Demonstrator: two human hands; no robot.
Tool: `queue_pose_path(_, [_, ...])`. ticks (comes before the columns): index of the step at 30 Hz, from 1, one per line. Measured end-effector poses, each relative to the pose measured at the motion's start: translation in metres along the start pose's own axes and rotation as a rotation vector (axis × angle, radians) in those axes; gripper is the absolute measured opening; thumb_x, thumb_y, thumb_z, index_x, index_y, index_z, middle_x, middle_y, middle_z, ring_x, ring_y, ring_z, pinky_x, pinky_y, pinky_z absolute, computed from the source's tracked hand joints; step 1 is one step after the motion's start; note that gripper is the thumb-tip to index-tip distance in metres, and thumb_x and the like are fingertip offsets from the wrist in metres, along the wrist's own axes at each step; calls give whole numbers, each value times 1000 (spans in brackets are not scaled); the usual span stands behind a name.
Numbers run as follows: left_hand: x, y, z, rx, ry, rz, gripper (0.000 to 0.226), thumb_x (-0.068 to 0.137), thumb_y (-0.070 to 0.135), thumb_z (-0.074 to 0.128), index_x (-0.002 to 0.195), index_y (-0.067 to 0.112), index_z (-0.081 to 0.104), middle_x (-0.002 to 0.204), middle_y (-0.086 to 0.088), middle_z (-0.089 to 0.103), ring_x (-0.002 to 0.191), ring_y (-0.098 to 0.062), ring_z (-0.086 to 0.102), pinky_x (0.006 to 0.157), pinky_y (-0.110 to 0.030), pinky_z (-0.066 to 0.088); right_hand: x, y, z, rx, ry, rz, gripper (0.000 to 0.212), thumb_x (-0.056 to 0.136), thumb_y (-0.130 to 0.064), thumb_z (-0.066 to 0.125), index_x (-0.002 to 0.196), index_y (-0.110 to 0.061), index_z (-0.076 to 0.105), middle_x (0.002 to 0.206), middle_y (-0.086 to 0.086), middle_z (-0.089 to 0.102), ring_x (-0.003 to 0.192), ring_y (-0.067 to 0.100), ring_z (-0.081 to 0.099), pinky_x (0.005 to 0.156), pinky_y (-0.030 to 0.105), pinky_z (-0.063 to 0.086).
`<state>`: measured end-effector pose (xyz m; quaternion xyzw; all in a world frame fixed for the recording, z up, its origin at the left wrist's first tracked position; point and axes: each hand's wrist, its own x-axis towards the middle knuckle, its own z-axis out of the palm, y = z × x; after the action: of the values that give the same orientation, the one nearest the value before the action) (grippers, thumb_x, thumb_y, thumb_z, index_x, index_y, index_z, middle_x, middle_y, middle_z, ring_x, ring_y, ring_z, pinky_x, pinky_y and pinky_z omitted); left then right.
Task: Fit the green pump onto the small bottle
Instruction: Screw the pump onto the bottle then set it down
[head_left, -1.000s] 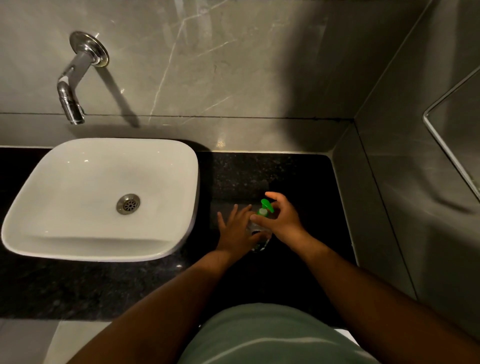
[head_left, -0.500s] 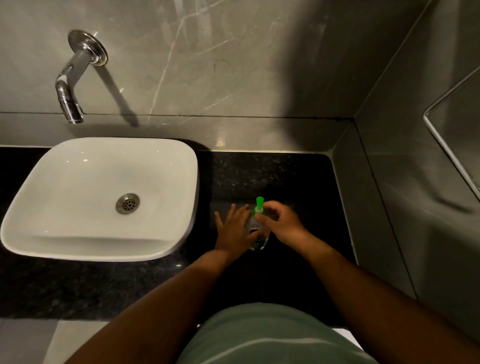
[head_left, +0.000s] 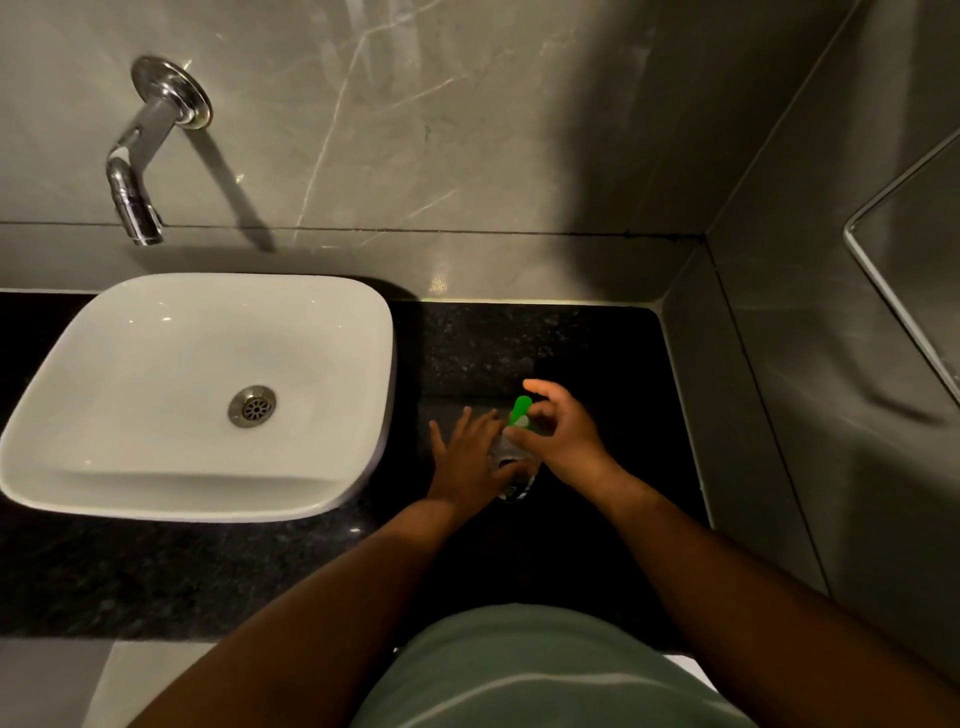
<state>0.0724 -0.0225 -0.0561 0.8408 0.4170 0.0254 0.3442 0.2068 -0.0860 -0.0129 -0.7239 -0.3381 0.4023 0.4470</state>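
Note:
A small clear bottle (head_left: 511, 470) stands on the black granite counter (head_left: 597, 364), right of the sink. My left hand (head_left: 470, 457) wraps its side, thumb across the front, fingers spread behind. The green pump (head_left: 519, 410) sits on top of the bottle, its nozzle pointing away from me. My right hand (head_left: 563, 434) grips the pump's collar with thumb and fingers, the forefinger raised above the nozzle. Most of the bottle is hidden between both hands.
A white square basin (head_left: 197, 395) sits on the counter to the left, with a chrome wall tap (head_left: 140, 166) above it. Grey tiled walls close the back and right side. A glass panel edge (head_left: 904, 291) shows at the far right.
The pump's nozzle has turned from pointing right to pointing away. My right hand has shifted its grip round the collar and its forefinger has lifted. The left hand has stayed on the bottle.

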Motion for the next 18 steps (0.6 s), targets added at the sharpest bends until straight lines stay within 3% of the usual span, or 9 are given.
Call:
queue_pose_path(3, [0, -1, 3, 9, -4, 22, 71, 78, 64, 58, 138, 32, 42, 156, 10, 29, 148, -16, 2, 110, -57, -20, 3, -5, 3, -128, 58, 34, 67, 68, -24, 84, 126, -24, 51, 91, -5, 55, 79, 3, 53, 66, 7, 39])
queue_pose_path(5, [1, -2, 4, -10, 9, 14, 69, 77, 64, 59, 137, 32, 43, 155, 10, 30, 148, -16, 3, 110, -57, -19, 4, -5, 4, -148, 54, 28, 68, 67, -25, 85, 126, -24, 51, 90, -5, 53, 79, 3, 53, 63, 5, 40])
queue_pose_path(9, [2, -5, 2, 17, 34, -2, 70, 80, 63, 58, 139, 31, 38, 155, 9, 30, 148, -19, 4, 111, -61, -14, 3, -2, -1, -64, -83, -13, 75, 73, -8, 79, 139, -17, 43, 123, 6, 57, 115, 12, 54, 79, 2, 42])
queue_pose_path(13, [2, -2, 0, 19, 37, -10, 73, 79, 66, 55, 140, 32, 36, 154, 10, 31, 148, -19, 5, 111, -61, -14, -1, -4, -5, 8, -113, -8, 64, 82, 5, 65, 140, -14, 43, 124, 8, 58, 108, 7, 57, 78, 4, 49])
queue_pose_path(18, [1, -3, 1, 5, 54, -14, 73, 76, 69, 56, 138, 34, 38, 152, 12, 35, 148, -20, 6, 111, -60, -14, 1, -4, -3, -13, -80, -51, 60, 80, 6, 67, 134, -10, 48, 112, 10, 64, 103, 11, 60, 78, 4, 49])
